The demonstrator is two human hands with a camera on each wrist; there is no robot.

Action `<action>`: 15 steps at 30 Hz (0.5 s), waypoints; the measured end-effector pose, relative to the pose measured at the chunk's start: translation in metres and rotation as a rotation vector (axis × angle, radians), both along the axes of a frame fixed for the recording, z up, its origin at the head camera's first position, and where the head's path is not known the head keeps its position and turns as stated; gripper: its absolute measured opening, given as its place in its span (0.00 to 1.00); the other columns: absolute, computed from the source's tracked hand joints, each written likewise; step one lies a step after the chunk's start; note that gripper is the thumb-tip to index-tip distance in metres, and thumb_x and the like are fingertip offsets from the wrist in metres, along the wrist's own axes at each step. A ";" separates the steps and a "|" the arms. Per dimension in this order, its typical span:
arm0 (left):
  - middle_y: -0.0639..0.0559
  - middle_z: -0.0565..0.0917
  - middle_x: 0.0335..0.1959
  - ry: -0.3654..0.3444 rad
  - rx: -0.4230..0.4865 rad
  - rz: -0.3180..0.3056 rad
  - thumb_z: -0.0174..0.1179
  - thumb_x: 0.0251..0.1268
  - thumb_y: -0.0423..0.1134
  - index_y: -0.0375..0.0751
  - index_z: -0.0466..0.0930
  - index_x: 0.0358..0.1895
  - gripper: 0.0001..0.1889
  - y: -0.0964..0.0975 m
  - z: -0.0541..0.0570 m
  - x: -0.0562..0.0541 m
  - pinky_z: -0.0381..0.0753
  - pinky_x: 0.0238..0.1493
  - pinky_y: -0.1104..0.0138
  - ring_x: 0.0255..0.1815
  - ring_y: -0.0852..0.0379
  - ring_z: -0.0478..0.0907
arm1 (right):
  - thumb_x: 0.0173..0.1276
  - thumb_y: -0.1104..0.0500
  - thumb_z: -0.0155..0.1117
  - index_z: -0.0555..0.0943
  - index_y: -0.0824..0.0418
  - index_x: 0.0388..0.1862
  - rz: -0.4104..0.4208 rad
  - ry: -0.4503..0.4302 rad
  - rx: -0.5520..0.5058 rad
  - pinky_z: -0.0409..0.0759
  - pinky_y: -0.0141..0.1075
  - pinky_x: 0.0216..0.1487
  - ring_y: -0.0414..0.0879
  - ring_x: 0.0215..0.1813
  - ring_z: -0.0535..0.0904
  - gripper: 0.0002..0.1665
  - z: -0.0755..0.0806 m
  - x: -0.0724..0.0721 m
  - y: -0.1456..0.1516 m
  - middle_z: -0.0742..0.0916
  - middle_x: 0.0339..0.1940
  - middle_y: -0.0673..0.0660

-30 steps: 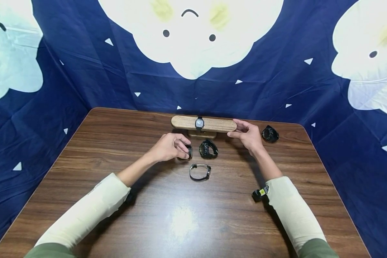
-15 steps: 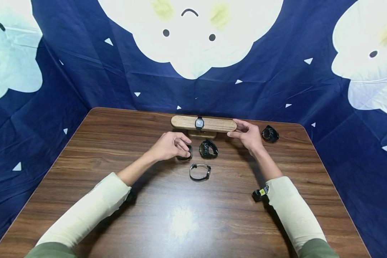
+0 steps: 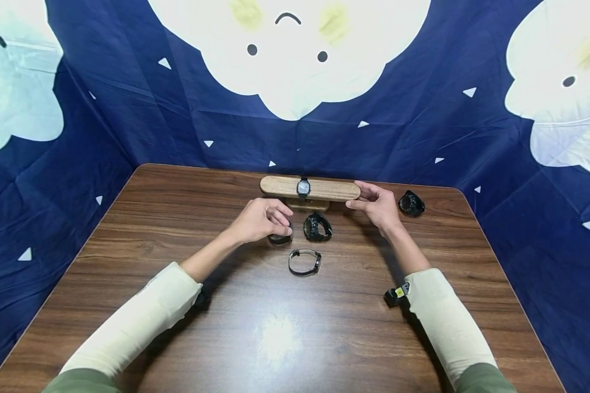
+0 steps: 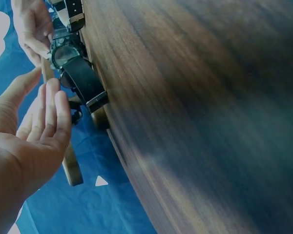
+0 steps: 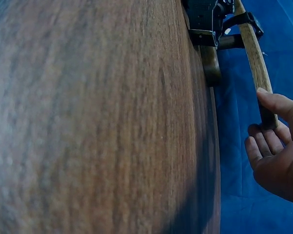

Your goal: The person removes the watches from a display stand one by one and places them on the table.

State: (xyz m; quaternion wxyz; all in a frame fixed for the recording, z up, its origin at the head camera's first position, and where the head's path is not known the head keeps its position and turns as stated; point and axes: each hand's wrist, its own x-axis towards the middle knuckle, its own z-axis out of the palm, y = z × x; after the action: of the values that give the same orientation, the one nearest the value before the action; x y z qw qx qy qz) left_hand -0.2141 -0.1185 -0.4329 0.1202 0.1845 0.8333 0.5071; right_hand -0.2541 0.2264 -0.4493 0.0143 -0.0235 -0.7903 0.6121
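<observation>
My left hand (image 3: 258,221) is just over a dark watch (image 3: 279,239) that stands on the table, its fingertips covering part of it. In the left wrist view the fingers are fairly straight, with the thumb apart; whether they touch the watch's strap (image 4: 85,83) is unclear. My right hand (image 3: 381,207) pinches the right end of a wooden watch stand (image 3: 334,189), thumb in front and fingers behind. Around the stand's bar is a square-faced watch (image 3: 303,188) with a dark strap. A chunky black watch (image 3: 311,228) stands in front of the stand's base.
A thin dark-strapped watch (image 3: 317,264) stands nearer me on the brown wood-grain table (image 3: 344,327). Another black watch (image 3: 411,203) lies at the back right, beyond my right hand. A blue cloth (image 3: 236,131) with cloud prints hangs behind the table's back edge.
My left hand has risen slightly, and its fingers have shifted on or above the dark watch. The right hand keeps its place on the stand.
</observation>
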 end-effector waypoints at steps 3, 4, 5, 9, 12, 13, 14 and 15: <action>0.45 0.97 0.42 0.023 0.000 0.019 0.84 0.60 0.34 0.31 0.89 0.60 0.25 0.000 0.001 -0.001 0.93 0.47 0.67 0.41 0.56 0.94 | 0.65 0.70 0.84 0.82 0.62 0.79 0.002 0.004 0.001 0.88 0.21 0.56 0.57 0.74 0.88 0.43 0.000 0.000 0.000 0.87 0.75 0.67; 0.46 0.97 0.42 0.032 -0.002 0.027 0.84 0.60 0.34 0.32 0.90 0.59 0.24 0.000 0.001 -0.001 0.93 0.47 0.67 0.41 0.57 0.94 | 0.65 0.70 0.84 0.82 0.62 0.79 0.002 0.005 -0.001 0.88 0.20 0.56 0.59 0.75 0.87 0.43 0.001 0.000 0.000 0.87 0.75 0.68; 0.46 0.97 0.42 0.039 -0.005 0.034 0.84 0.60 0.35 0.33 0.90 0.59 0.24 0.000 0.002 -0.001 0.92 0.46 0.67 0.40 0.57 0.94 | 0.65 0.70 0.84 0.82 0.62 0.79 0.002 0.007 -0.001 0.87 0.20 0.55 0.60 0.75 0.86 0.42 0.001 0.000 0.000 0.87 0.75 0.68; 0.48 0.97 0.41 0.067 -0.011 0.061 0.85 0.60 0.37 0.34 0.91 0.58 0.24 0.001 0.003 -0.001 0.91 0.47 0.67 0.40 0.57 0.94 | 0.65 0.69 0.85 0.82 0.61 0.79 0.002 0.004 0.012 0.87 0.20 0.56 0.62 0.77 0.85 0.42 0.000 0.000 0.000 0.87 0.75 0.68; 0.48 0.97 0.40 0.087 -0.007 0.086 0.86 0.60 0.37 0.35 0.91 0.58 0.24 0.001 0.004 0.000 0.89 0.47 0.64 0.40 0.56 0.93 | 0.65 0.68 0.85 0.83 0.61 0.79 0.002 0.002 0.019 0.87 0.20 0.57 0.62 0.77 0.85 0.42 0.000 0.001 0.000 0.87 0.75 0.67; 0.48 0.97 0.40 0.095 -0.003 0.095 0.86 0.60 0.37 0.35 0.91 0.58 0.23 0.001 0.005 0.000 0.88 0.48 0.63 0.40 0.55 0.93 | 0.65 0.68 0.85 0.83 0.61 0.79 0.002 0.003 0.017 0.87 0.20 0.57 0.62 0.76 0.85 0.42 0.000 0.001 0.000 0.87 0.75 0.67; 0.48 0.97 0.40 0.103 0.002 0.105 0.86 0.60 0.37 0.36 0.91 0.58 0.23 0.002 0.005 -0.001 0.87 0.48 0.63 0.40 0.55 0.93 | 0.65 0.68 0.85 0.83 0.61 0.78 0.001 0.005 0.018 0.87 0.20 0.57 0.62 0.76 0.85 0.42 0.000 0.001 0.000 0.87 0.75 0.67; 0.47 0.97 0.41 0.109 0.011 0.114 0.86 0.60 0.37 0.36 0.91 0.58 0.23 0.002 0.005 -0.001 0.87 0.48 0.63 0.40 0.55 0.92 | 0.65 0.68 0.85 0.83 0.61 0.78 0.002 0.007 0.016 0.87 0.20 0.57 0.62 0.76 0.85 0.42 0.000 0.001 0.000 0.87 0.75 0.67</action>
State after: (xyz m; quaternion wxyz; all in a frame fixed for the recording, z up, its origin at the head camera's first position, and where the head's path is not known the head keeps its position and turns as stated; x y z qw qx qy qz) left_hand -0.2149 -0.1166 -0.4278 0.0447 0.1647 0.8450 0.5069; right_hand -0.2531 0.2267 -0.4491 0.0166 -0.0208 -0.7952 0.6058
